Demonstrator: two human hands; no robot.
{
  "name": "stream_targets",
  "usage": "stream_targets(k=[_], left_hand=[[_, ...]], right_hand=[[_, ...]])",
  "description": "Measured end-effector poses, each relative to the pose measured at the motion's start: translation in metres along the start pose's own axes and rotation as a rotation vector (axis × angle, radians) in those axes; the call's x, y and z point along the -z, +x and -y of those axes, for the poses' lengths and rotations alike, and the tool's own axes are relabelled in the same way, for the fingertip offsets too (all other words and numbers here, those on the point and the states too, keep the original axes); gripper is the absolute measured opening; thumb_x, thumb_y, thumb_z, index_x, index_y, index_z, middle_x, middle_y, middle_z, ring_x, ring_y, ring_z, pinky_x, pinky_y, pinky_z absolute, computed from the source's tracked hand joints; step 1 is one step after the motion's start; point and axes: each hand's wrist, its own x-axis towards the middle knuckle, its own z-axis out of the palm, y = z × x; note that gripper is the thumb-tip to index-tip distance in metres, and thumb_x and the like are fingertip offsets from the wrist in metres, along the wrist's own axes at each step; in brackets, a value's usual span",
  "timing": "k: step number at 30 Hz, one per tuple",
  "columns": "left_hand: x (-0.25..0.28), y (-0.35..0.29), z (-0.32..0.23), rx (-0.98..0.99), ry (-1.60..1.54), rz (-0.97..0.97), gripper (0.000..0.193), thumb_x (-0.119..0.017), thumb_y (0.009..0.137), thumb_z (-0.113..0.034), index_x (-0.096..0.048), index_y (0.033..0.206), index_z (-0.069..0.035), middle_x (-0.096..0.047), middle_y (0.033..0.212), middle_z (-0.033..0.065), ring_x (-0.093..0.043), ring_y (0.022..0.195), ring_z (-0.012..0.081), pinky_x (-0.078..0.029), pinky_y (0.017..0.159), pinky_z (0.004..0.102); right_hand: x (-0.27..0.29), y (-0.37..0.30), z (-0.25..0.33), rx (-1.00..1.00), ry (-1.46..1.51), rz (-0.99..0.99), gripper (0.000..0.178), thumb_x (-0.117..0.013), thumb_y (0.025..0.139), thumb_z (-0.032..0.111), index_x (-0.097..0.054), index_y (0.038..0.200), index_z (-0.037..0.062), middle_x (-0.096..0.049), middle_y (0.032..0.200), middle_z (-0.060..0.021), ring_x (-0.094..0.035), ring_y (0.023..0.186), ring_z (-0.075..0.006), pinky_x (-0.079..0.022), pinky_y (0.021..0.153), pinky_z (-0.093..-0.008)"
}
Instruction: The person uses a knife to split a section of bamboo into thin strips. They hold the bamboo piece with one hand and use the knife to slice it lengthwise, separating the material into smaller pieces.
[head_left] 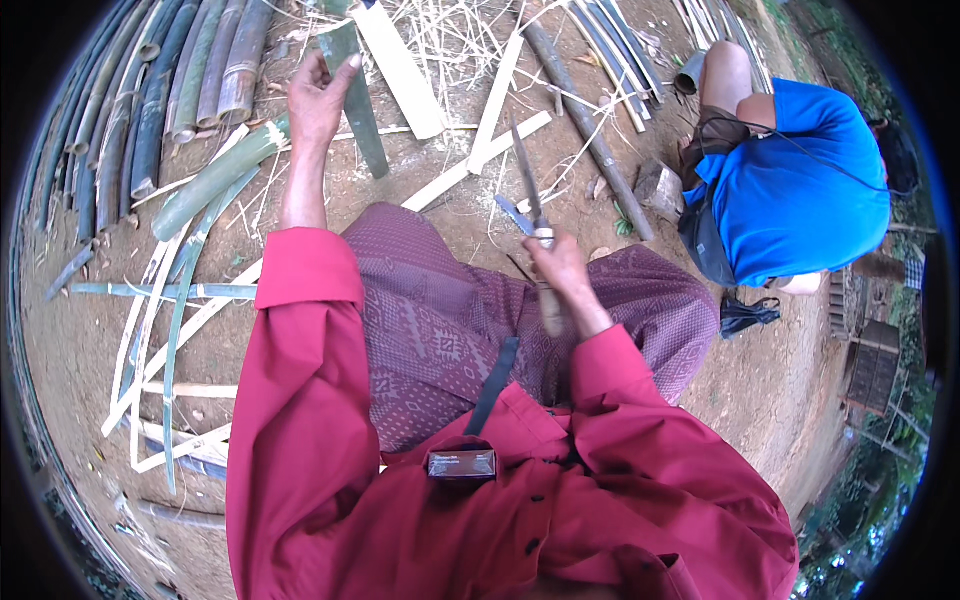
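Both hands are busy here: the left hand [318, 95] is stretched out to the far left, fingers part-curled at a flat green split-bamboo strip [362, 115], thumb laid over its face, so it looks pinched along the edge, though I can't tell how firmly. The strip slants down toward the ground, narrower end nearest the person. Right hand [563, 265] is closed tight around the handle of a long, narrow dark-bladed knife [527, 175], held over the lap with the blade pointing away to the far side, well apart from the strip. Lap's covered by a purple patterned cloth [425, 335]. Just right of the strip there's a wide pale split-bamboo slat [400, 75], and past that a messy scatter of thin pale shavings [465, 45] on the dirt. Far left is a big row of round green-grey bamboo poles [240, 75], with a thick green bamboo tube [205, 195] lying nearer. Over on the right — someone in a bright blue shirt [800, 185], sitting beside a short chunky wood block [658, 187].
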Motion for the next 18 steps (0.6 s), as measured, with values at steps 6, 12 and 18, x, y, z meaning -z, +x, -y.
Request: stream_targets(k=[6,12,18], left_hand=[[-0.071,0.027,0.082,0.139,-0.170,0.177,0.034,-0.068,0.086,-0.036,-0.065,0.097,-0.004,-0.069,0.081,0.0042,-0.061,0.072,0.0103,-0.047,0.068,0.0265],[-0.180,0.050,0.055,0.235,0.123,0.255,0.032,-0.064,0.086,-0.037,-0.060,0.101,-0.009,-0.068,0.079,0.0064,-0.064,0.068,0.0173,-0.050,0.066,0.0337],[-0.320,0.078,0.133,0.268,0.488,0.422,0.071,-0.072,0.075,-0.046,-0.045,0.131,-0.011,-0.054,0.124,0.0208,-0.052,0.118,0.0343,-0.045,0.096,0.0442]], right_hand=[[0.076,0.083,-0.003,-0.188,-0.482,0.132,0.035,-0.060,0.077,0.023,-0.064,0.095,-0.0067,-0.067,0.094,-0.0233,-0.066,0.089,-0.0329,-0.053,0.080,-0.0402],[0.081,0.142,-0.027,-0.282,-0.739,0.249,0.034,-0.059,0.070,0.009,-0.067,0.101,-0.0027,-0.066,0.102,-0.0228,-0.066,0.097,-0.0322,-0.053,0.081,-0.0395],[0.096,0.189,-0.017,-0.244,-0.818,0.257,0.033,-0.058,0.071,0.008,-0.067,0.100,-0.0029,-0.069,0.095,-0.0192,-0.068,0.088,-0.0290,-0.055,0.076,-0.0378]])
